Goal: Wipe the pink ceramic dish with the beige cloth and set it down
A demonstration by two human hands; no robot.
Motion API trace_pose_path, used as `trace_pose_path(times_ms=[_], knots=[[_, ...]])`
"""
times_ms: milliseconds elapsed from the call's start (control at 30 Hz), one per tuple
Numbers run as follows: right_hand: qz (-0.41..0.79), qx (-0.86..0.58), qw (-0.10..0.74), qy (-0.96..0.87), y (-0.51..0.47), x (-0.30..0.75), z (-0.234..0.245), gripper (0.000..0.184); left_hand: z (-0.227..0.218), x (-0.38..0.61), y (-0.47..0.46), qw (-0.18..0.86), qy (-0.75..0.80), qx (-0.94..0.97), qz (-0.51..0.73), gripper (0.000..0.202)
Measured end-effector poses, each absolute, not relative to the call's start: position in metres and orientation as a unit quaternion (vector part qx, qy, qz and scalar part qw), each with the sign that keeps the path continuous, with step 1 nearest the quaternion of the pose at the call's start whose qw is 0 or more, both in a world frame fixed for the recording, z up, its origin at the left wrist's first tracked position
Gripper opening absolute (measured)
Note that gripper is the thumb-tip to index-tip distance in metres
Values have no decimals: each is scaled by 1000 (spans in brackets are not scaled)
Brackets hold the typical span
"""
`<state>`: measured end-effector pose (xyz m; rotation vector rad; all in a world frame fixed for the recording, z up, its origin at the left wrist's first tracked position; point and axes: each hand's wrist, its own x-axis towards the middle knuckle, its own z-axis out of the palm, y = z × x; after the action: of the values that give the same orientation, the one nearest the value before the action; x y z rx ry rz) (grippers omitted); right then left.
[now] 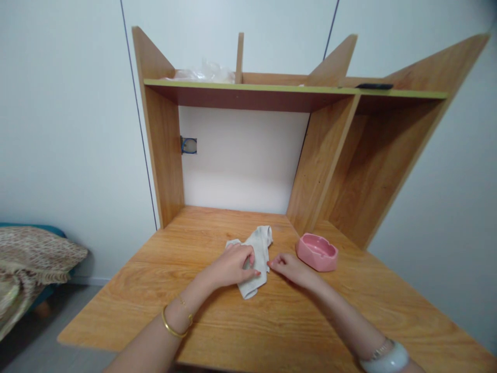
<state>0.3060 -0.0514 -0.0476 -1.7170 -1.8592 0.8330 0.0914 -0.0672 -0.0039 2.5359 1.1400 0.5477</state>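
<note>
A light grey cloth (259, 240), crumpled and partly folded, lies on the wooden desk (155, 290). My left hand (234, 265) rests over its left part with the fingers curled onto it. The thumb sits apart from the index finger, and the other fingertips are hidden. At the cloth's right edge, the thumb and fingers of my right hand (289, 267) are pinched together on the rim. Just beyond my right hand stands a pink faceted ashtray (316, 252), apart from it. A gold bangle is on my left wrist, a pale bangle on my right.
A wooden hutch (165, 150) rises at the back of the desk. Its upper shelf (272, 88) bears a clear plastic bag (205, 72) and a flat dark object (375, 86). An open wall box (189, 145) shows wiring. At left, a patterned throw (34, 254) covers blue furniture.
</note>
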Motion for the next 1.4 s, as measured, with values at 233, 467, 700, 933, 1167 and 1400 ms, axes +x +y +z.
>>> trace_pose_path(times_ms=[233, 467, 700, 933, 1167, 1400], knots=[[349, -618, 223, -668, -29, 302, -42, 23, -5, 99, -80, 93, 384, 907, 146, 38], [374, -583, 230, -684, -28, 302, -48, 30, -10, 97, -81, 81, 379, 917, 95, 27], [399, -539, 368, -644, -26, 302, -19, 28, -7, 91, -76, 39, 437, 891, 118, 32], [360, -536, 434, -628, -15, 308, 21, 27, 3, 83, -63, -46, 513, 840, 167, 29], [321, -539, 470, -621, 7, 318, 63, 22, 4, 64, -45, 42, 576, 797, 177, 15], [361, -582, 436, -584, 56, 311, 110, 15, 11, 50, -4, 115, 655, 717, 209, 17]])
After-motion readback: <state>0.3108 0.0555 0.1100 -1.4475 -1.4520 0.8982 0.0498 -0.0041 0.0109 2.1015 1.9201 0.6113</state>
